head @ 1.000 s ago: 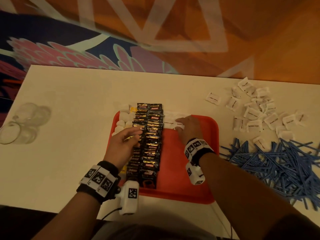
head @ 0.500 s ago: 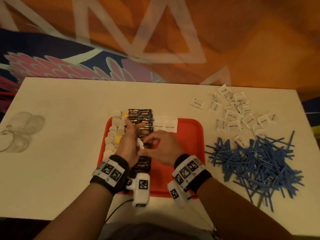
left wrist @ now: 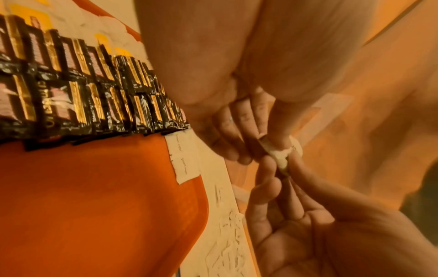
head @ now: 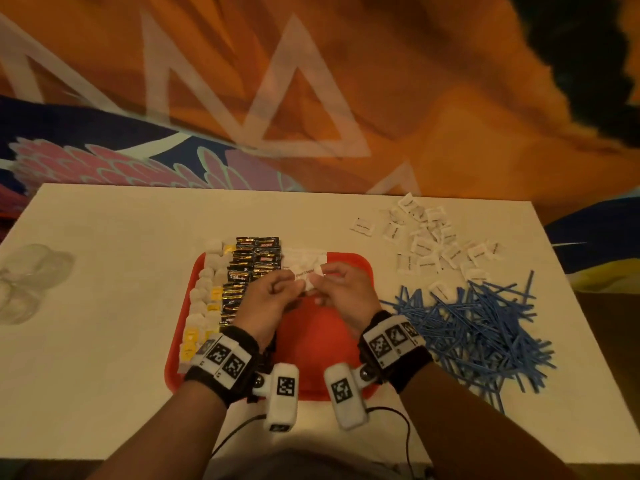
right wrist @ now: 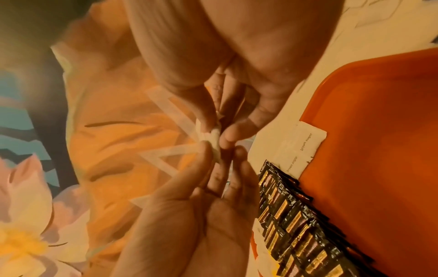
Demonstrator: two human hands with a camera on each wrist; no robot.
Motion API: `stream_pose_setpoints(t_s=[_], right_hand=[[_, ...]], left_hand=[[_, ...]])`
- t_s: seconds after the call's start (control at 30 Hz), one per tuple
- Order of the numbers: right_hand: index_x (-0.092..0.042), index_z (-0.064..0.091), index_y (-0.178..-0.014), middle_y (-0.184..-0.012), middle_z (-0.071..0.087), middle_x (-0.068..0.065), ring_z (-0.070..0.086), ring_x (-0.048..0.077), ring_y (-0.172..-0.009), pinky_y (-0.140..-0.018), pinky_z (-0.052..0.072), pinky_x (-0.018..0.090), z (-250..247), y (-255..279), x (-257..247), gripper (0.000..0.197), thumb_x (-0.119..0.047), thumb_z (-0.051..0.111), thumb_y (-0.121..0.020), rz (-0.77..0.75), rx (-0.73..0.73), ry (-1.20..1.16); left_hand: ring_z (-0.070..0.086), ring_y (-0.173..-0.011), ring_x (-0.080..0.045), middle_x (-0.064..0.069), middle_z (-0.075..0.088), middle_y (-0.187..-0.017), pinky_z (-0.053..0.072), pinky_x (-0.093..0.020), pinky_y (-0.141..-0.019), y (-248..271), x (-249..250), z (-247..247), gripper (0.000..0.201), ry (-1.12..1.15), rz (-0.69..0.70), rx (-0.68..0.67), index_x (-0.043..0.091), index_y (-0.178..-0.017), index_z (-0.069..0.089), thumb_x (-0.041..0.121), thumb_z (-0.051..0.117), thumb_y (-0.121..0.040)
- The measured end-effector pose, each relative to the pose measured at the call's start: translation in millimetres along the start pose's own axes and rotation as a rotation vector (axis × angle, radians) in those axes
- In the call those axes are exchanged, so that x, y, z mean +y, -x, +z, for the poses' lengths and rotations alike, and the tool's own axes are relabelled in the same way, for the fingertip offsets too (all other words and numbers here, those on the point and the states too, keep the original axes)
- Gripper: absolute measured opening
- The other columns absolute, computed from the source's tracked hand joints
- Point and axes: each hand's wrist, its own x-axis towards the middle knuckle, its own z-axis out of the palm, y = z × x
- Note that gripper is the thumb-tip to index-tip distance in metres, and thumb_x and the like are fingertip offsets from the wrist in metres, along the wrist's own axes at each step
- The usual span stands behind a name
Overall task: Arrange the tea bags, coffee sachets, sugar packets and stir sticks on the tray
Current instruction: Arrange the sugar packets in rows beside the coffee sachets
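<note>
Sugar packet [head: 305, 274] sits between both my hands above the red tray [head: 360, 268], long axis running left-right, printed face up. Half a sec ago my hands were lower, over the coffee sachets [head: 250, 271]; now they're further back w/ the packet lifted. Left hand [head: 266, 303] pinches its left end, right hand [head: 343, 292] pinches the right end; both grips closed on it.

You can read "brown sugar" on the two white sugar packets [right wrist: 301, 148] lying on your tray [right wrist: 379, 131]; print on the coffee sachets [right wrist: 296, 234] is too blurred.
</note>
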Motion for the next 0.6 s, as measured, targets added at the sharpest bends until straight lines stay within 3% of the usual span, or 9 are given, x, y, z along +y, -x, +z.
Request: stream_pose_setpoints(t_s=[0.17,0.3,0.4,0.47,0.6], right_hand=[[-0.009,0.067,-0.085,-0.084,0.071,0.011,0.067,0.015,-0.069,-0.061,0.053,0.024,-14,5,0,0.008,-0.003,0.065,-0.090,0.015,0.062,-0.030],[-0.009,0.066,-0.088,-0.081,0.071,0.005,0.066,0.012,-0.071,-0.065,0.052,0.022,-29,11,3,0.004,-0.005,0.067,-0.089,-0.135,0.128,0.069],[-0.011,0.068,-0.092,-0.093,0.069,-0.003,0.067,0.007,-0.079,-0.074,0.053,0.018,-29,17,1,0.012,-0.005,0.074,-0.083,-0.317,0.023,0.185],[-0.014,0.073,-0.092,-0.096,0.071,-0.005,0.067,0.009,-0.076,-0.072,0.054,0.022,-24,18,0,0.013,-0.003,0.073,-0.084,-0.340,-0.069,0.180],[-0.024,0.074,-0.097,-0.070,0.070,-0.005,0.059,0.013,-0.058,-0.061,0.051,0.029,-19,15,0,0.024,-0.002,0.070,-0.087,-0.314,-0.061,0.215]], left_hand=[[0.065,-0.082,-0.022,-0.015,0.067,-0.094,0.054,-0.031,-0.075,3,5,15,0.012,0.110,0.069,0.148,0.006,-0.101,0.067,0.004,0.070,-0.089],[0.060,-0.064,-0.013,0.002,0.063,-0.068,0.051,-0.024,-0.062,6,9,18,0.011,0.163,0.117,0.163,0.009,-0.093,0.061,-0.001,0.065,-0.091],[0.059,-0.060,-0.011,0.007,0.061,-0.059,0.051,-0.024,-0.062,9,10,19,0.013,0.155,0.126,0.112,0.008,-0.090,0.058,-0.003,0.064,-0.091],[0.058,-0.059,-0.012,0.005,0.057,-0.058,0.052,-0.028,-0.065,10,10,21,0.012,0.144,0.121,0.077,0.006,-0.091,0.056,-0.001,0.065,-0.091],[0.056,-0.054,-0.009,0.010,0.051,-0.052,0.052,-0.030,-0.063,14,12,21,0.016,0.120,0.180,0.101,0.009,-0.093,0.053,0.003,0.067,-0.091]])
